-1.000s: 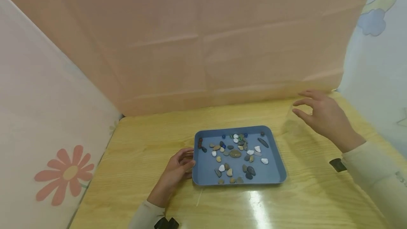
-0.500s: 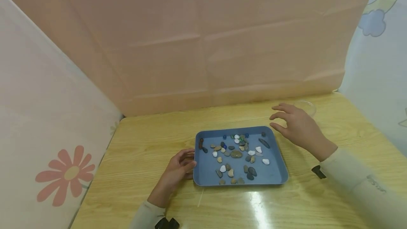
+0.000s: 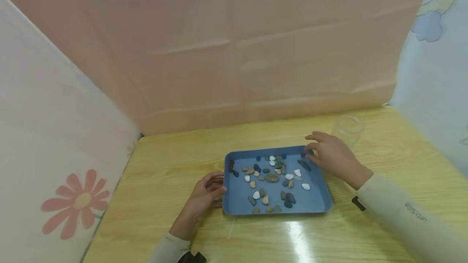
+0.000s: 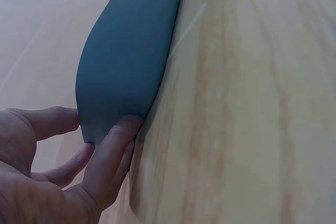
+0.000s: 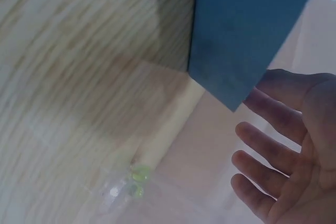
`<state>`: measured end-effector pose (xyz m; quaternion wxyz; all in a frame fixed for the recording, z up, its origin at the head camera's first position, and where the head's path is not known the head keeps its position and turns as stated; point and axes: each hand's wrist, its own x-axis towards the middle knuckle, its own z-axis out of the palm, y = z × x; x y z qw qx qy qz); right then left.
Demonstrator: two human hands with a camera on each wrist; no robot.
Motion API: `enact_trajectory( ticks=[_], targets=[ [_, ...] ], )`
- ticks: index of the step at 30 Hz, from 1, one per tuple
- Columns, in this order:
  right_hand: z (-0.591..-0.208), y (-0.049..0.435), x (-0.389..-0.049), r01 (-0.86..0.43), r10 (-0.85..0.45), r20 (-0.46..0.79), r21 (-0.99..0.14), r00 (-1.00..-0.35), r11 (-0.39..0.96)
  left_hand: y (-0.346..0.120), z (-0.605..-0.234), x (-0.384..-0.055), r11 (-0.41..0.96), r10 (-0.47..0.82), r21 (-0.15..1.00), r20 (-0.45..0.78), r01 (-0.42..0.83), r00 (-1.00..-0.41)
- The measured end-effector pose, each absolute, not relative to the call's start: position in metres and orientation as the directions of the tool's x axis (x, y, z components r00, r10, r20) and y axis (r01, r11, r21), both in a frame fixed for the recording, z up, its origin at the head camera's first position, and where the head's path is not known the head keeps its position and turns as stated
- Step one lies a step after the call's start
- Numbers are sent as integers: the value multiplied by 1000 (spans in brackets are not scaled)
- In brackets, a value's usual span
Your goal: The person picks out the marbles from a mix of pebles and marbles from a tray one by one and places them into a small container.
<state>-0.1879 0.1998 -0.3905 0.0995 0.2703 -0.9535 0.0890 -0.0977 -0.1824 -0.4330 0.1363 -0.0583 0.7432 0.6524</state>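
A shallow blue tray (image 3: 314, 202) holds many small stones and beads, with white pebbles (image 3: 305, 186), dark pebbles (image 3: 290, 197) and a larger brown stone (image 3: 271, 178) among them. My left hand (image 3: 206, 194) rests against the tray's left side, its fingers (image 4: 113, 153) touching the outer wall. At the far right corner, my right hand (image 3: 334, 155) reaches over the rim. Its thumb and index finger are spread beside a dark reddish bead (image 3: 303, 155), apparently not gripping it. In the right wrist view, the tray wall hides those fingertips, while the other fingers (image 5: 262, 179) stay outside, loosely bent.
Behind the right hand stands a clear plastic cup (image 3: 349, 126); green beads (image 5: 138, 176) show by it in the right wrist view. Red-brown beads (image 3: 231, 165) line the tray's left wall. A wooden table (image 3: 175, 153) meets a peach backdrop (image 3: 190, 72) at the back.
My right hand has moved left from the clear cup to the tray's far right corner, lowering its thumb and index finger over the rim. The left hand has stayed at the tray's side.
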Motion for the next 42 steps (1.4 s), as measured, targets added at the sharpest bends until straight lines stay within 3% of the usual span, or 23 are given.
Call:
enact_trajectory(
  ticks=[42],
  targets=[
    [-404, 191, -190, -522, -497, 204, -92, -844, 848, -181, -430, -95, 135, 88, 947, -304, -291, -949]
  ],
)
